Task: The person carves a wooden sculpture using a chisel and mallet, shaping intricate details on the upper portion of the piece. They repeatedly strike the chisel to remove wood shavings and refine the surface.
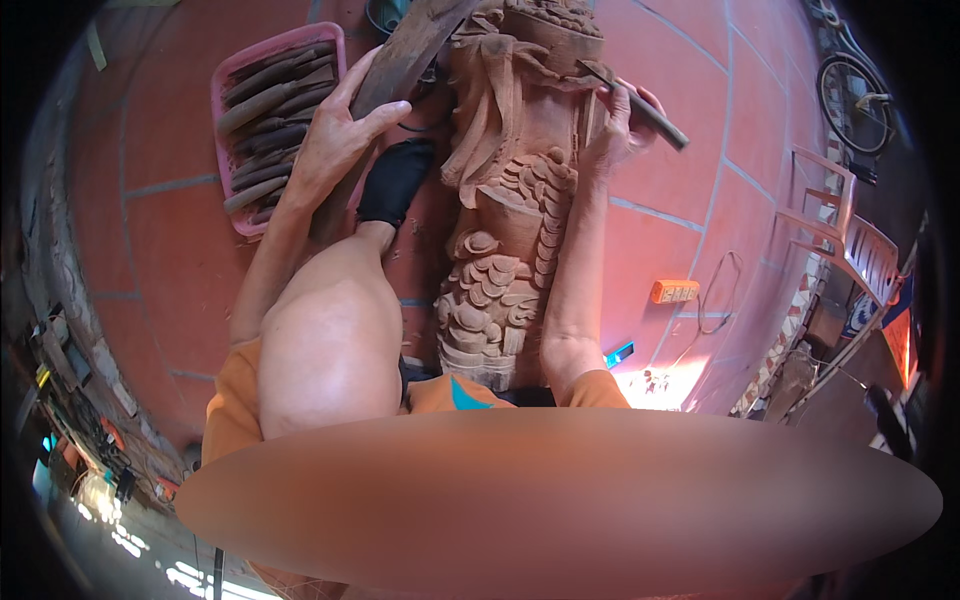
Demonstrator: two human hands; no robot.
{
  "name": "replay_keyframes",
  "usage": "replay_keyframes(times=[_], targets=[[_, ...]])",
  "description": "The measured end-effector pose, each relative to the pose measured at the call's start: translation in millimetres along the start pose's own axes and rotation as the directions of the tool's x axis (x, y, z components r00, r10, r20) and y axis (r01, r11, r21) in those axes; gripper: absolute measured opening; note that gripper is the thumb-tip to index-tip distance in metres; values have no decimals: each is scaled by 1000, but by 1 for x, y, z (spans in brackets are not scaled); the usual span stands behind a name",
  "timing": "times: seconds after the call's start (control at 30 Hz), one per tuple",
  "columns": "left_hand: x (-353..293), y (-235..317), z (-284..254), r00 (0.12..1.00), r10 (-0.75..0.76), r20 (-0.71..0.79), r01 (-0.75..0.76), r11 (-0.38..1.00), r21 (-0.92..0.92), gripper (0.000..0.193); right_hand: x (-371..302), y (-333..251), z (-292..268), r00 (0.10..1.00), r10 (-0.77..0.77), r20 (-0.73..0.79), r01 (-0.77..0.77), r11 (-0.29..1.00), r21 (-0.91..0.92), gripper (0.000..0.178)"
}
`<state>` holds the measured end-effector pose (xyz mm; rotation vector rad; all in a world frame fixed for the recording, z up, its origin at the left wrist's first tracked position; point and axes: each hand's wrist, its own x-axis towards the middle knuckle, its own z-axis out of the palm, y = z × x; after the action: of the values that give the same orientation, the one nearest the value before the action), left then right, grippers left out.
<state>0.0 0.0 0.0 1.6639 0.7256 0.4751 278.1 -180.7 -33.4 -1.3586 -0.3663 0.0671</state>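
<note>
A tall reddish-brown wood carving [505, 230] lies lengthwise in front of me, cut with scales, round knobs and drapery-like folds. Along its right side, my right hand [625, 130] is closed around a dark carving chisel [655, 120]. The chisel's thin end points up and left at the carving's upper right part; whether it touches the wood I cannot tell. To the left of the carving, my left hand [340, 140] grips a long dark wooden plank [405, 60], thumb on one side and fingers on the other.
A pink plastic basket [220, 130] full of wooden-handled tools [275, 100] stands at left. My bare knee [330, 350] and black-socked foot [400, 180] are beside the carving. On the red tiles at right are an orange power strip [675, 291], a plastic chair [870, 255] and a bicycle [855, 100].
</note>
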Motion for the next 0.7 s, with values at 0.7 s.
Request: replay_keyframes(times=[0.7], targets=[[-5,3,4,986,-149,77,153,986,-61,77,-25,-4,15,876,-94,473,240,936,-258,26]])
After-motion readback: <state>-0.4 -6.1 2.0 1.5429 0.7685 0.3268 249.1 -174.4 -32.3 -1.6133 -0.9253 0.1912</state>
